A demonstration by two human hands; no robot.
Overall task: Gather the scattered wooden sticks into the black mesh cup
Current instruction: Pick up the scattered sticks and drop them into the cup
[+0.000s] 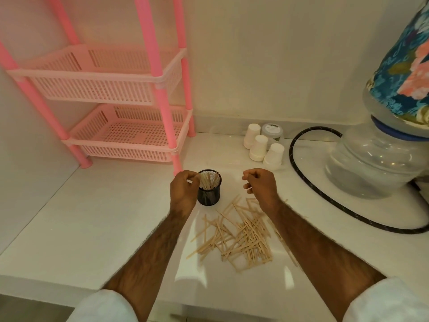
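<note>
The black mesh cup (209,197) stands upright on the white counter, with several wooden sticks (207,180) standing in it. My left hand (184,190) is against the cup's left rim, its curled fingertips pinching the tops of those sticks. My right hand (260,183) hovers to the right of the cup, above the far end of the pile, with fingers loosely curled and nothing in them. A pile of scattered wooden sticks (241,238) lies on the counter between my forearms, just in front of the cup.
A pink plastic basket rack (120,135) stands at the back left. Three upturned white paper cups (260,147) and a lidded jar (272,131) sit behind the work area. A black hose (299,175) curves past a large water bottle (371,163) on the right.
</note>
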